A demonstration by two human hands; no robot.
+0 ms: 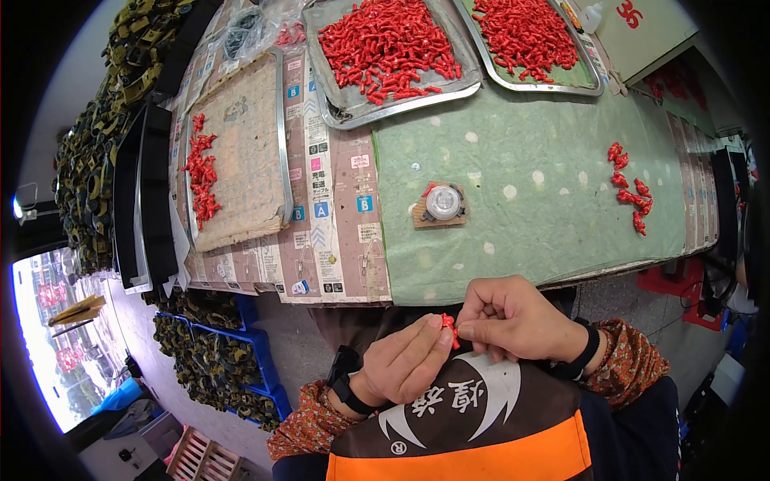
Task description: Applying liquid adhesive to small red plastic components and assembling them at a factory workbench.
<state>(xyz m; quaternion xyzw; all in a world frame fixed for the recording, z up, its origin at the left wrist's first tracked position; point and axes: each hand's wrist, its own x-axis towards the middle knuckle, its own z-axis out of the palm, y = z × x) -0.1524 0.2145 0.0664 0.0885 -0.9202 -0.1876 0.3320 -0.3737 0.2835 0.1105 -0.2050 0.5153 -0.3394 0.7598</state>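
Over my lap, just off the table's near edge, my left hand (411, 359) pinches a small glossy red molded piece (450, 327) between thumb and fingertips. My right hand (513, 321) meets it from the right, its thumb and forefinger pressed together against the piece. Whether the right fingers also hold something tiny is hidden. On the green cloth beyond my hands stands a small round clear-lidded container (443, 203) on a square of brown cardboard (425, 218). A short row of similar red pieces (640, 202) lies at the cloth's right side.
Two metal trays, a middle one (361, 120) and a right one (533, 88), hold heaps of red pieces at the back. A left tray (285, 160) has a line of them. Blue crates (261, 353) of dark-and-yellow parts sit below left; a red stool (670, 278) stands right.
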